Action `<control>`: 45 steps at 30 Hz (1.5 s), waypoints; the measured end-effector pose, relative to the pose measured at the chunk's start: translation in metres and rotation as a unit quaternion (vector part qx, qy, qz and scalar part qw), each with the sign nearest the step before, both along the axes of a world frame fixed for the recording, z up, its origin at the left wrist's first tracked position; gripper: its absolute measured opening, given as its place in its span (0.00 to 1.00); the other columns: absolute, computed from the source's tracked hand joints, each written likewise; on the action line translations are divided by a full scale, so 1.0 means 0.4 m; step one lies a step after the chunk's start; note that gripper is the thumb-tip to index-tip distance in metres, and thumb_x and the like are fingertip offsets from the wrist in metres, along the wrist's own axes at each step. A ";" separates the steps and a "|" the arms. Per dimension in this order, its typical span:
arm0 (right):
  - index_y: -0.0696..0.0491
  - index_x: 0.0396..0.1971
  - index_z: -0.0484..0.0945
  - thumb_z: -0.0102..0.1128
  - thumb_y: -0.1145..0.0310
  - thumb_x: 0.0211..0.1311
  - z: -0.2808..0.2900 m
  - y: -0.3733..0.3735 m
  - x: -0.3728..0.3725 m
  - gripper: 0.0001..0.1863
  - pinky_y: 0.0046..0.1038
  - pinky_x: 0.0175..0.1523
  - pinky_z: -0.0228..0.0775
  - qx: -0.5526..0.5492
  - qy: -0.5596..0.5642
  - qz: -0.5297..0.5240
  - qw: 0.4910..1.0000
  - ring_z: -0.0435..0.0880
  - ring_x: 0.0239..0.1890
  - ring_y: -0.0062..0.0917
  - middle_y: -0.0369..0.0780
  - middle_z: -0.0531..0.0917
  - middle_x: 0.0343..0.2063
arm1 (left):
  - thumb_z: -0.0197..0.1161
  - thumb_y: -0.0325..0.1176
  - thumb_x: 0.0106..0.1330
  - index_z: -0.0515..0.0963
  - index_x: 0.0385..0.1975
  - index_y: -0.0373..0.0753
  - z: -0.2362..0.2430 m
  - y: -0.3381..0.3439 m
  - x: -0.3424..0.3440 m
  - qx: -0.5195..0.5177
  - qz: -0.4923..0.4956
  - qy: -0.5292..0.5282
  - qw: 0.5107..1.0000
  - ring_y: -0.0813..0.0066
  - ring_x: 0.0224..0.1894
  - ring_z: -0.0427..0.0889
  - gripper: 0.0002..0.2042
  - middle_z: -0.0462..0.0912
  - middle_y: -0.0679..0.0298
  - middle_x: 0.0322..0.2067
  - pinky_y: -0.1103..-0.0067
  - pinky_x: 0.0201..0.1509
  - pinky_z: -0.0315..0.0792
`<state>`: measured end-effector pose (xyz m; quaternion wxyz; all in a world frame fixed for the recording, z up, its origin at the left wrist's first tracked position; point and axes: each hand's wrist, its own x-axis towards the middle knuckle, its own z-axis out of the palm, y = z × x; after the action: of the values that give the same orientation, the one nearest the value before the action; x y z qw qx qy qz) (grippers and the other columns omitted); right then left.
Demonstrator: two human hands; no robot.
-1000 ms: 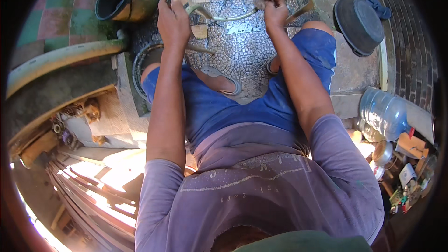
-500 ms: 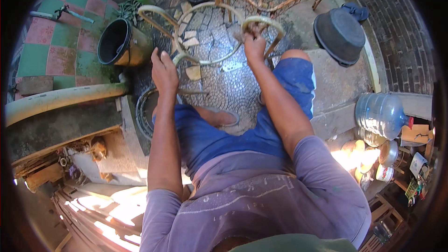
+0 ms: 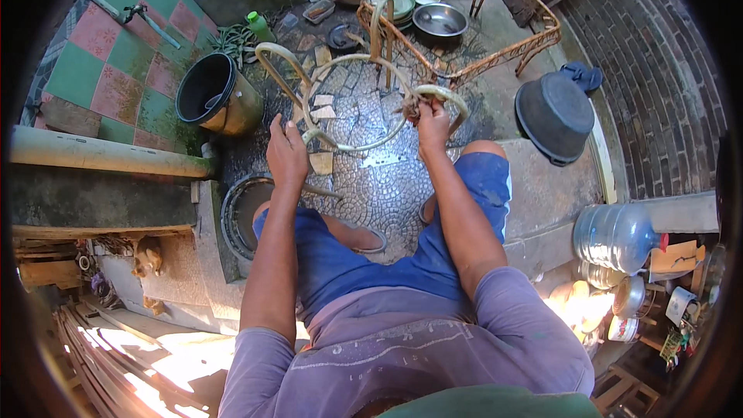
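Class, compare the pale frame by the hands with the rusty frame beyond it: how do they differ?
Colour: the pale frame is cream-toned, while the rusty frame is orange-brown.
Shape: the pale frame has a round ring with curved loops; the rusty frame is four-sided with rounded corners.
Handling: the right hand holds a brown wad at the pale frame; neither hand is on the rusty frame.
Shared: both are open frameworks.

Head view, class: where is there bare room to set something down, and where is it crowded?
Bare: the grey concrete slab between the blue fabric shorts and the upturned dark round basin; the grey mosaic floor between those shorts and the pale tubular ring frame. Crowded: around the shiny round metal bowl and brown openwork rack.
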<state>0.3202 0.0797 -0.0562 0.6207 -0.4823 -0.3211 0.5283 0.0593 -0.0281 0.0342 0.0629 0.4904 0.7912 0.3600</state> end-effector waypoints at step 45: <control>0.61 0.36 0.85 0.66 0.68 0.56 -0.233 0.038 -0.045 0.13 0.37 0.44 0.75 -0.018 -0.285 -0.046 0.957 0.87 0.35 0.45 0.53 0.86 0.29 | 0.46 0.43 0.73 0.69 0.61 0.34 -0.009 0.004 -0.006 -0.023 0.021 0.008 0.999 0.37 0.48 0.81 0.23 0.82 0.37 0.45 0.55 0.54 0.71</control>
<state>0.3022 0.0949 -0.1495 0.5185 -0.6379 -0.4524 0.3459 0.0569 -0.0264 0.0306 0.0603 0.4754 0.8097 0.3387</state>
